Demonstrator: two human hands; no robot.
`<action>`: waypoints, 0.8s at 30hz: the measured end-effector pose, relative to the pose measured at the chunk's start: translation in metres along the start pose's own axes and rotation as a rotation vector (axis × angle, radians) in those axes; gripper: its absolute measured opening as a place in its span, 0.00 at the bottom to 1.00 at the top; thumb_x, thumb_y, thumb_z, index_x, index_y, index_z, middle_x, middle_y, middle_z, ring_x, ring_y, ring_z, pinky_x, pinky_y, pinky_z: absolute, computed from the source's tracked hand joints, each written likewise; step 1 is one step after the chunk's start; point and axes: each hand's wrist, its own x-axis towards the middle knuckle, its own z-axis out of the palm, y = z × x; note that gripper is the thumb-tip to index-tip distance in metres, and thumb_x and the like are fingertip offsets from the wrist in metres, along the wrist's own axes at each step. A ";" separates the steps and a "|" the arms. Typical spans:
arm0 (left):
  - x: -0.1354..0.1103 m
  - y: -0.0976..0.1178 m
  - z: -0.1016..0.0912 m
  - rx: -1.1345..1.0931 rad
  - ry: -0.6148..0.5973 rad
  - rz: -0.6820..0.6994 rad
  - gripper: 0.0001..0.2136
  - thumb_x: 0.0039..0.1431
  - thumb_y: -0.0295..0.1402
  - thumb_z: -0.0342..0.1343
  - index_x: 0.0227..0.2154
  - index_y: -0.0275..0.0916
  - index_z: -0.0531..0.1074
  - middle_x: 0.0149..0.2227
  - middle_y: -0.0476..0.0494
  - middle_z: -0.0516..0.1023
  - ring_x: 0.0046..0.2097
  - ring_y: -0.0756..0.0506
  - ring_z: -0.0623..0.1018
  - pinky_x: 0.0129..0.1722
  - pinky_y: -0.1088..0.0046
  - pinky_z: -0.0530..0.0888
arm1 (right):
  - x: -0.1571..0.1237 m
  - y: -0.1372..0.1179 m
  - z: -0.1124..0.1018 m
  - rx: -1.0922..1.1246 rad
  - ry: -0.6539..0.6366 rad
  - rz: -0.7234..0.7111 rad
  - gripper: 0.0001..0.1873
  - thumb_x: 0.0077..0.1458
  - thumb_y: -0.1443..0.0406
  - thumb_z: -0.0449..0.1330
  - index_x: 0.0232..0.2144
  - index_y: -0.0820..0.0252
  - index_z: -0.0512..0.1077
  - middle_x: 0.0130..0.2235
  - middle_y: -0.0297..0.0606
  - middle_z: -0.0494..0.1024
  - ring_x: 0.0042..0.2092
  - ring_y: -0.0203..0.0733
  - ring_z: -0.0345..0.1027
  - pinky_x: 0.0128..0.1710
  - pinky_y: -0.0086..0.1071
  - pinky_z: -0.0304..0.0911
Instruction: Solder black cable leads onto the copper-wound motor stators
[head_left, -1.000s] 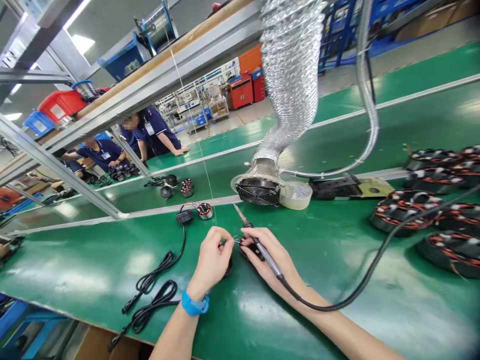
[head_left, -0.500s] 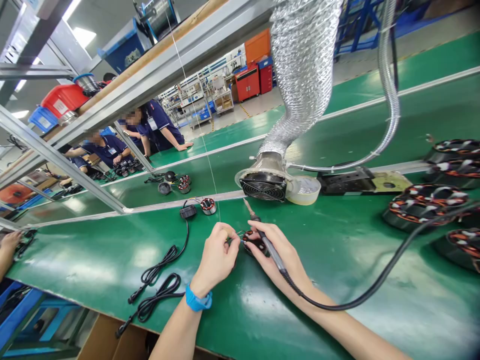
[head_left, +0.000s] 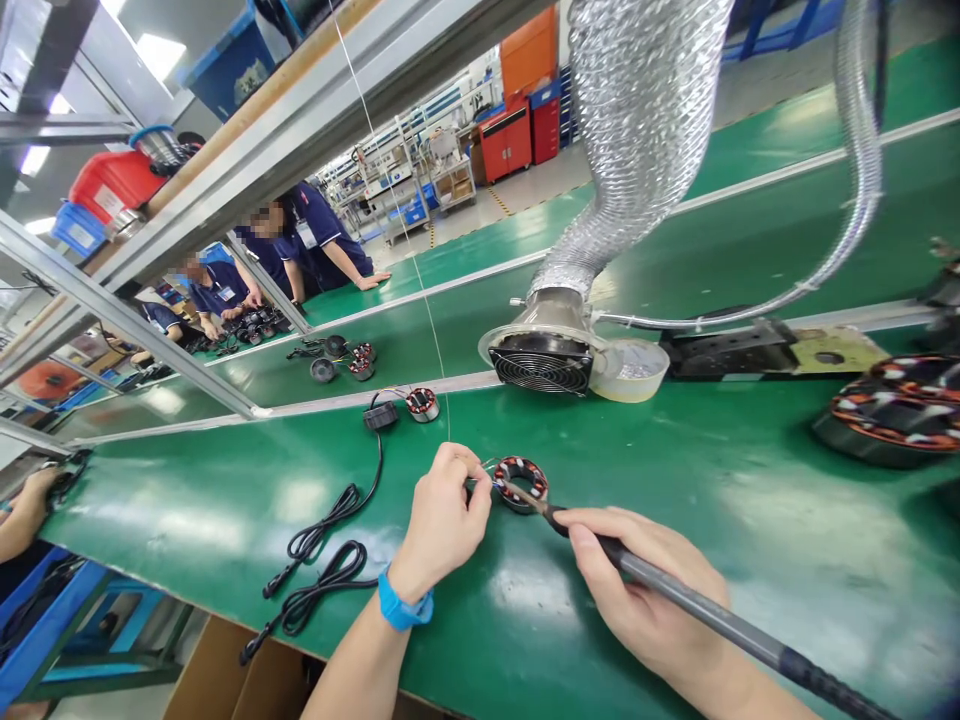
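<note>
A small ring-shaped motor stator (head_left: 538,473) with copper windings lies on the green bench, just right of my left hand (head_left: 454,500). Thumb and forefinger of that hand are pinched by the stator's fine lead wires, and a thin solder wire (head_left: 431,320) runs down from above into it. Exactly which strands sit between the fingertips is hidden. My right hand (head_left: 649,585) grips a soldering iron (head_left: 697,605) like a pen. The iron's tip reaches over the stator's left side, close to my left fingertips. A blue band (head_left: 405,603) circles my left wrist.
A fume fan (head_left: 541,366) under a foil duct (head_left: 645,120) and a round tub (head_left: 634,372) stand behind the stator. Another stator (head_left: 423,404) with a black cable (head_left: 330,520) lies left. Larger stators (head_left: 900,410) sit right. Co-workers (head_left: 322,235) lean at the far bench.
My right hand has moved right and turned the iron, so its tip now points left onto the stator instead of up and away. The stator is uncovered; my left hand keeps its pinch.
</note>
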 end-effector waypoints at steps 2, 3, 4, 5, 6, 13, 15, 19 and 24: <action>0.000 0.000 0.000 0.003 -0.002 -0.006 0.05 0.65 0.28 0.50 0.33 0.39 0.67 0.43 0.46 0.71 0.30 0.53 0.68 0.29 0.75 0.64 | 0.001 -0.001 0.001 -0.012 -0.005 0.002 0.09 0.65 0.67 0.55 0.32 0.56 0.73 0.28 0.31 0.81 0.27 0.36 0.76 0.32 0.29 0.69; 0.000 0.000 0.000 0.004 -0.001 -0.009 0.05 0.65 0.28 0.50 0.33 0.39 0.67 0.43 0.46 0.71 0.30 0.53 0.68 0.29 0.75 0.64 | 0.001 -0.001 0.001 -0.016 -0.008 0.008 0.09 0.65 0.66 0.55 0.32 0.56 0.73 0.28 0.31 0.81 0.26 0.35 0.76 0.33 0.29 0.69; 0.000 -0.001 0.000 0.003 0.000 -0.012 0.05 0.65 0.28 0.50 0.33 0.39 0.67 0.43 0.46 0.71 0.30 0.53 0.68 0.29 0.75 0.64 | 0.001 -0.001 0.002 -0.013 -0.012 0.016 0.09 0.65 0.66 0.55 0.33 0.56 0.73 0.27 0.30 0.81 0.26 0.35 0.75 0.33 0.28 0.69; 0.000 -0.001 0.000 0.003 0.002 -0.014 0.05 0.65 0.28 0.50 0.33 0.39 0.67 0.43 0.46 0.71 0.30 0.53 0.68 0.29 0.75 0.64 | 0.001 -0.001 0.002 -0.005 -0.018 0.027 0.09 0.66 0.66 0.55 0.33 0.56 0.73 0.27 0.30 0.80 0.25 0.34 0.75 0.33 0.28 0.69; 0.000 -0.001 0.000 0.002 0.003 -0.015 0.05 0.65 0.28 0.50 0.33 0.39 0.67 0.43 0.47 0.71 0.30 0.53 0.68 0.29 0.75 0.64 | 0.000 -0.001 0.002 0.005 -0.024 0.037 0.09 0.66 0.66 0.55 0.33 0.56 0.73 0.26 0.29 0.80 0.25 0.34 0.75 0.33 0.27 0.69; 0.000 -0.001 0.001 0.000 0.016 -0.022 0.05 0.64 0.28 0.50 0.32 0.39 0.67 0.42 0.47 0.71 0.30 0.53 0.68 0.29 0.75 0.65 | -0.012 0.003 0.007 0.115 -0.054 0.240 0.09 0.66 0.63 0.56 0.35 0.55 0.75 0.22 0.26 0.76 0.22 0.33 0.73 0.23 0.25 0.66; 0.000 -0.001 0.001 0.001 0.017 -0.023 0.05 0.64 0.28 0.50 0.32 0.39 0.67 0.41 0.47 0.71 0.30 0.53 0.68 0.29 0.75 0.65 | -0.014 0.004 0.008 0.199 -0.073 0.356 0.09 0.66 0.61 0.56 0.36 0.55 0.75 0.19 0.25 0.74 0.19 0.32 0.70 0.20 0.24 0.65; 0.001 0.000 0.001 0.004 0.017 -0.018 0.05 0.65 0.28 0.50 0.32 0.39 0.67 0.42 0.46 0.71 0.31 0.52 0.69 0.29 0.75 0.65 | -0.011 0.002 0.006 0.338 -0.081 0.550 0.11 0.66 0.59 0.57 0.34 0.57 0.75 0.19 0.26 0.73 0.16 0.32 0.67 0.17 0.23 0.65; 0.001 0.000 0.000 0.008 0.017 -0.019 0.05 0.64 0.28 0.50 0.31 0.39 0.67 0.41 0.46 0.71 0.31 0.52 0.69 0.29 0.75 0.65 | -0.009 -0.001 0.005 0.386 -0.033 0.590 0.11 0.64 0.58 0.58 0.34 0.58 0.75 0.19 0.28 0.73 0.16 0.33 0.67 0.16 0.24 0.66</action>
